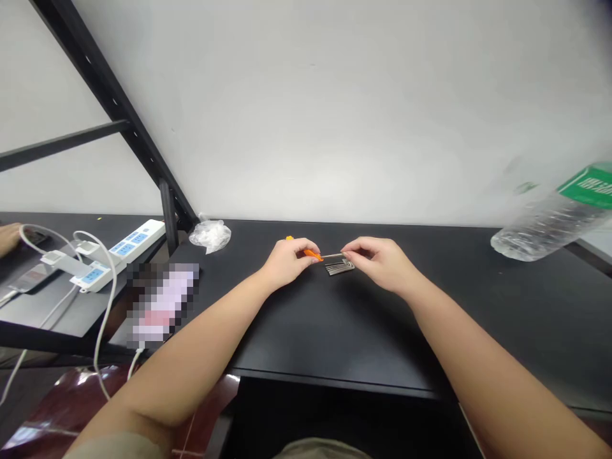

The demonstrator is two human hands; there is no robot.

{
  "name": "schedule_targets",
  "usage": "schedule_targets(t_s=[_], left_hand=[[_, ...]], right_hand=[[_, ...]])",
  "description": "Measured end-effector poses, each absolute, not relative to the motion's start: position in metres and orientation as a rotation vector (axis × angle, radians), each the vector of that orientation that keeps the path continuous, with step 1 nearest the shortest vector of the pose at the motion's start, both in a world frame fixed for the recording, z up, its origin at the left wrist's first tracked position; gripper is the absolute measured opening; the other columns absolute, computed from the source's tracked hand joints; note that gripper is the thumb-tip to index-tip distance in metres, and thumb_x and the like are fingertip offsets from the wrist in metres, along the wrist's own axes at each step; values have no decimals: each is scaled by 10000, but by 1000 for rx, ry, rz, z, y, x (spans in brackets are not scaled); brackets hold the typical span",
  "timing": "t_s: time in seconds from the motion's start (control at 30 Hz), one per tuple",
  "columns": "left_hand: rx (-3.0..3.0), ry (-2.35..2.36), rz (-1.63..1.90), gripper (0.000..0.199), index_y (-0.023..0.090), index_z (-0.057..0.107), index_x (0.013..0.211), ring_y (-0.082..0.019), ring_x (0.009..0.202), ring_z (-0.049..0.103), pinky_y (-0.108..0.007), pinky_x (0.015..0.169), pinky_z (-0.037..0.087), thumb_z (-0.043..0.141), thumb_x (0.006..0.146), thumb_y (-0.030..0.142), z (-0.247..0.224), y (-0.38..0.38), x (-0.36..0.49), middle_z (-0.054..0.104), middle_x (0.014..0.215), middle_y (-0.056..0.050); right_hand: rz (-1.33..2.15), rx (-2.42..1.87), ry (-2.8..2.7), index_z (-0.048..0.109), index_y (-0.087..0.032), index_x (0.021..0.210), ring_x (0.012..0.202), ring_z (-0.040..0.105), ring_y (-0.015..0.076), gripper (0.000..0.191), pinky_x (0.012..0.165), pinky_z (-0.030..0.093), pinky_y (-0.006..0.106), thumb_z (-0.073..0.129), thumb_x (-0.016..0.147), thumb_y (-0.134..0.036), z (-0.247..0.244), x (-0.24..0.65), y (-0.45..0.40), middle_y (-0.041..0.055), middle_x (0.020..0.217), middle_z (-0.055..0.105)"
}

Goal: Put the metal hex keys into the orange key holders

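Observation:
In the head view, my left hand [291, 260] is closed around an orange plastic holder [312, 254], much of it covered by my fingers. My right hand [377, 260] pinches a thin metal hex key [331, 255], whose far end points at the orange holder. Whether the tip touches the holder is too small to tell. Several L-shaped hex keys [338, 268] lie side by side on the black table [329, 331], just below the gap between my hands.
A crumpled clear plastic bag [210, 236] sits by the wall on the left. A large plastic bottle [554, 220] with a green label is at the right. On the left are a power strip [119, 255] with white cables, a blurred-out phone [165, 303] and another person's hand [8, 239].

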State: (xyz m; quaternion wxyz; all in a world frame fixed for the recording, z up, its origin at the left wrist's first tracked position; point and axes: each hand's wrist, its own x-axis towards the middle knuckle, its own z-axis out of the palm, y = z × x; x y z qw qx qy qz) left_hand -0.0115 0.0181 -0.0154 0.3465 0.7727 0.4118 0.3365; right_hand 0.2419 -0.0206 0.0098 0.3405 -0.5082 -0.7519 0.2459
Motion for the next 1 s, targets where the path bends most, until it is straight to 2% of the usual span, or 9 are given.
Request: schedule_targets(t_s=[0.23, 0.47, 0.57, 0.67, 0.73, 0.83, 0.93, 1.0], left_hand=[[1959, 1039, 876, 135, 234, 743, 974, -176, 930, 687, -344, 916, 542, 714, 848, 273, -14, 15, -9, 748, 991, -5], [1671, 807, 901, 275, 184, 660, 1081, -192, 924, 712, -358, 836, 573, 740, 849, 309, -20, 11, 5, 739, 1021, -59], [1598, 819, 943, 391, 183, 611, 1180, -190, 913, 712, -326, 776, 571, 756, 847, 327, -22, 11, 8, 736, 1041, -80], [1586, 937, 968, 486, 173, 566, 1251, -164, 806, 700, -304, 712, 565, 771, 836, 319, -22, 12, 8, 730, 1007, -78], [1647, 1039, 954, 494, 168, 580, 1260, -162, 794, 693, -318, 735, 574, 770, 836, 337, -22, 11, 7, 728, 1000, -74], [1831, 1068, 881, 599, 192, 582, 1341, -169, 851, 688, -344, 822, 580, 793, 811, 372, -21, 8, 6, 727, 1030, -56], [1956, 1066, 816, 752, 212, 513, 1447, -170, 817, 678, -350, 818, 581, 814, 781, 394, -22, 4, 8, 725, 950, -17], [1976, 1102, 810, 674, 207, 536, 1419, -168, 795, 680, -342, 806, 580, 775, 811, 372, -23, 4, 9, 723, 912, -6]], right_hand=[[539, -1311, -2081, 770, -244, 936, 826, 678, 207, 247, 755, 508, 331, 555, 940, -365, 16, 242, -23, 34, 954, 767], [859, -1314, -1899, 732, -257, 1085, 676, 698, 172, 233, 711, 569, 321, 609, 918, -363, -1, 220, -23, 0, 837, 758], [947, -1284, -1776, 701, -236, 1063, 678, 714, 181, 223, 690, 593, 327, 642, 913, -389, -7, 215, -22, 17, 833, 756], [1074, -1211, -1620, 663, -213, 1034, 709, 731, 198, 240, 690, 615, 342, 685, 895, -408, -14, 213, -20, 37, 842, 755], [1101, -1180, -1538, 654, -204, 999, 720, 737, 209, 252, 703, 624, 359, 711, 879, -418, -18, 212, -17, 41, 827, 747], [1068, -1172, -1483, 664, -206, 965, 741, 744, 224, 252, 718, 631, 379, 723, 868, -431, -22, 212, -16, 44, 837, 745], [945, -1211, -1556, 690, -227, 937, 773, 744, 227, 199, 751, 622, 385, 710, 878, -417, -22, 209, -18, 39, 880, 753], [862, -1232, -1641, 701, -245, 932, 789, 740, 222, 164, 772, 609, 382, 693, 892, -403, -21, 207, -22, 28, 906, 758]])
